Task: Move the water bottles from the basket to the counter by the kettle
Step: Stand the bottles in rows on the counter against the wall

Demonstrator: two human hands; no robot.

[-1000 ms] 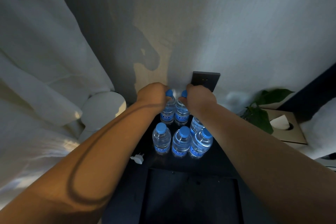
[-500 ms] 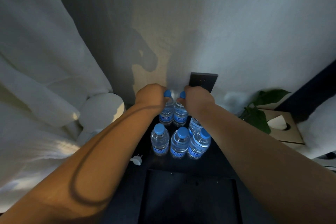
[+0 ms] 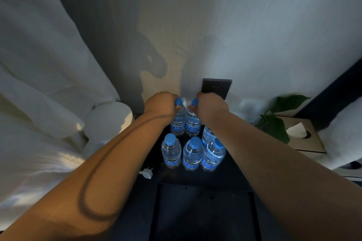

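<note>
Several clear water bottles with blue caps stand on a dark counter (image 3: 231, 174) against the wall. My left hand (image 3: 160, 104) grips the neck of the back left bottle (image 3: 179, 123). My right hand (image 3: 210, 107) grips the neck of the bottle beside it (image 3: 193, 125). Both of these bottles stand upright, side by side at the wall. In front stand three more bottles: one at the left (image 3: 171, 150), one in the middle (image 3: 193, 153), one at the right (image 3: 213, 154). Another bottle (image 3: 207, 135) is partly hidden under my right forearm. No basket is in view.
A white kettle (image 3: 108, 121) stands left of the bottles. A small white plug (image 3: 146, 173) lies on the counter's left edge. A dark wall socket plate (image 3: 216, 87) is behind my right hand. A green plant (image 3: 278, 123) and a tissue box (image 3: 302, 137) stand at the right. White curtains hang at the left.
Both hands stay closed on the two back bottles by the wall, which hardly move. The view has shifted slightly.
</note>
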